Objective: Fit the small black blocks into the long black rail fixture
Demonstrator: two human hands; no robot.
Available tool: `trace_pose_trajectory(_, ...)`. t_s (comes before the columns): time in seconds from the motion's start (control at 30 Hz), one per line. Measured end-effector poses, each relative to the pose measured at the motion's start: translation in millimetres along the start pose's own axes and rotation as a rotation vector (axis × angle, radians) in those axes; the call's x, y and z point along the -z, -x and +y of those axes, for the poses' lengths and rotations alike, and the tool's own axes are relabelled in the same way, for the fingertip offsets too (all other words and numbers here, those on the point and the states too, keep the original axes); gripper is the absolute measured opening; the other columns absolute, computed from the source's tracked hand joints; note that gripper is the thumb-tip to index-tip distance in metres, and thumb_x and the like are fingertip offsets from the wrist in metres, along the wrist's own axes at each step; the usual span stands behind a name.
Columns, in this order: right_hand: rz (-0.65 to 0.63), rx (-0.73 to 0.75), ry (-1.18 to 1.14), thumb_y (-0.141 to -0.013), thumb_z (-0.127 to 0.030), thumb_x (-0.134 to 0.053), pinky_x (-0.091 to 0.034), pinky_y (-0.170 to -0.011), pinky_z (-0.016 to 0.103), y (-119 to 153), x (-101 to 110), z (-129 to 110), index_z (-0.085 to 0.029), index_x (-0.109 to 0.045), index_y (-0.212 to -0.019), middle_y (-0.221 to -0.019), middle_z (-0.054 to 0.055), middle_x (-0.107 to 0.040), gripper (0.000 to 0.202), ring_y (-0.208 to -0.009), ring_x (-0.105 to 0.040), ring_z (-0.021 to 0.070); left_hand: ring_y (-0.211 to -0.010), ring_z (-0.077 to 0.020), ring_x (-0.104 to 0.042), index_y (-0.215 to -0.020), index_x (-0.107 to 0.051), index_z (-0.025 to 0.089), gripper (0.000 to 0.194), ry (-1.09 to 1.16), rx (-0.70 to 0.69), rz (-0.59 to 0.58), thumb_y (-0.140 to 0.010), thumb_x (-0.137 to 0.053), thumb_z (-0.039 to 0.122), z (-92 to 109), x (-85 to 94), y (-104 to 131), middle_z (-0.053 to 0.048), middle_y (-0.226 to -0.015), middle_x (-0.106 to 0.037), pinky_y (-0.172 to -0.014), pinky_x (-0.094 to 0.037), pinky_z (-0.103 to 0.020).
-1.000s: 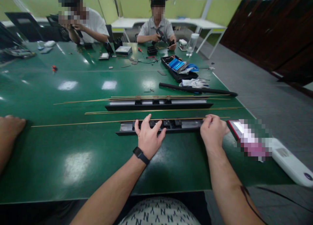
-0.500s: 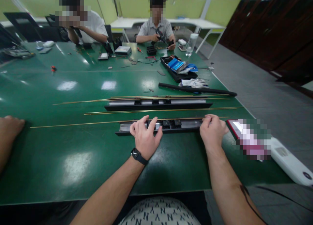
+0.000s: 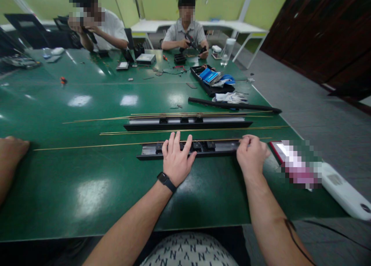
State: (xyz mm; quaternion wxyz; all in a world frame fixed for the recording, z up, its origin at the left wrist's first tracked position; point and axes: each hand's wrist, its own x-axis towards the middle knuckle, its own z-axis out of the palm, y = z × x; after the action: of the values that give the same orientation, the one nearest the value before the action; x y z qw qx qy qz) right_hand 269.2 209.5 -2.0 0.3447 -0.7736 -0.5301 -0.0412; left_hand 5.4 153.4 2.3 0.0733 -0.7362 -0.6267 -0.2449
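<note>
My left hand (image 3: 177,158) lies over the nearer black-and-silver channel rail (image 3: 224,147), its fingers spread apart and pointing away from me. Small black blocks (image 3: 210,144) sit inside that rail, some partly covered by the hand. At the rail's right end my right hand (image 3: 252,154) is closed, thumb and forefinger pinched together; what is between them is hidden. A long thin golden rod (image 3: 87,146) runs along the rail's far edge, past both hands.
A second rail (image 3: 188,126) with more golden rods (image 3: 139,132) lies beyond. Farther back are a black tube (image 3: 232,105), gloves (image 3: 230,98) and a black tray (image 3: 199,82). A phone (image 3: 278,150) and white device (image 3: 344,190) lie right. Another person's hand (image 3: 13,148) rests left; two people sit opposite.
My left hand has shifted slightly right and forward, its fingers now straighter. The golden rod's left end lies a little farther left. My right hand has stayed at the rail's end.
</note>
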Motion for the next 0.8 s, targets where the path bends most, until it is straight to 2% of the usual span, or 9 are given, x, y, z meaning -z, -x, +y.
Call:
trace_pose_trajectory(0.23, -0.039, 0.031, -0.018, -0.097, -0.035, -0.041, -0.033, -0.094, 0.046, 3, 1, -5, -0.020, -0.071, -0.098, -0.102, 0.014, -0.074, 0.033, -0.102, -0.059, 0.0302, -0.158, -0.0407, -0.030, -0.157, -0.051, 0.030, 0.060, 0.001, 0.008, -0.007, -0.100, -0.059, 0.047, 1, 0.4, 0, -0.021, -0.165, -0.042, -0.124, -0.026, -0.060)
trace_pose_trajectory(0.57, -0.089, 0.172, -0.070, -0.101, -0.037, -0.039, -0.034, -0.098, 0.044, 13, -2, -15, -0.021, -0.067, -0.104, -0.104, 0.010, -0.076, 0.033, -0.103, -0.061, 0.0278, -0.159, -0.0405, -0.028, -0.155, -0.052, 0.034, 0.056, 0.004, 0.011, -0.012, -0.101, -0.057, 0.047, 2, 1.2, -1, -0.020, -0.166, -0.041, -0.123, -0.027, -0.061)
trace_pose_trajectory(0.8, -0.103, 0.216, -0.107, -0.102, -0.038, -0.039, -0.034, -0.099, 0.044, 18, -3, -16, -0.022, -0.065, -0.107, -0.106, 0.009, -0.077, 0.031, -0.105, -0.061, 0.0284, -0.159, -0.0401, -0.028, -0.154, -0.054, 0.035, 0.055, 0.012, 0.013, -0.002, -0.100, -0.060, 0.046, 4, 0.5, -1, -0.018, -0.166, -0.041, -0.123, -0.027, -0.060)
